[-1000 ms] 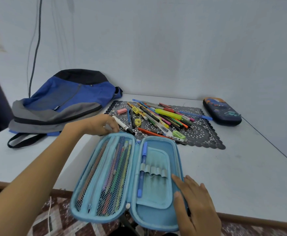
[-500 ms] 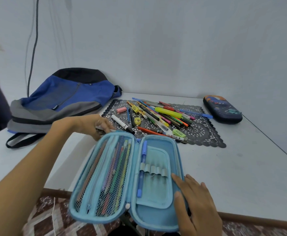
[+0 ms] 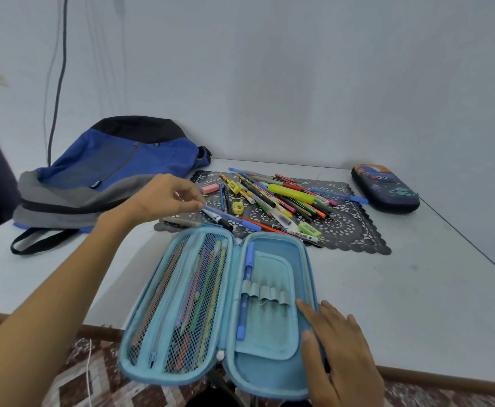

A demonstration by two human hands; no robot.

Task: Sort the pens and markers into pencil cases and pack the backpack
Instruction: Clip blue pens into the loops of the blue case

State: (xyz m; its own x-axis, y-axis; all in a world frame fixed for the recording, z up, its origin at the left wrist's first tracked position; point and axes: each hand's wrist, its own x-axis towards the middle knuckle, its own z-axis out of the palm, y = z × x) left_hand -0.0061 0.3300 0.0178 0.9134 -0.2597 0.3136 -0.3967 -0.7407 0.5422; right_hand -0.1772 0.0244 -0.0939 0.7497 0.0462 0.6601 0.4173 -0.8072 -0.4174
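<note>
The left hand is raised over the table, and the near end of a blue pen is pinched between its thumb and fingertips. From the fingertips the pen runs rightward over the edge of the black lace mat. A grey pen is seen lying just under this hand. The pile of pens and markers is spread on the mat beyond its fingertips, and the backpack lies behind its wrist. The right hand is laid flat, fingers straight, on the right half of the open light-blue pencil case. Just left of its fingertips a capped pen is held in an elastic loop. A dark pencil case is set well beyond that hand.
</note>
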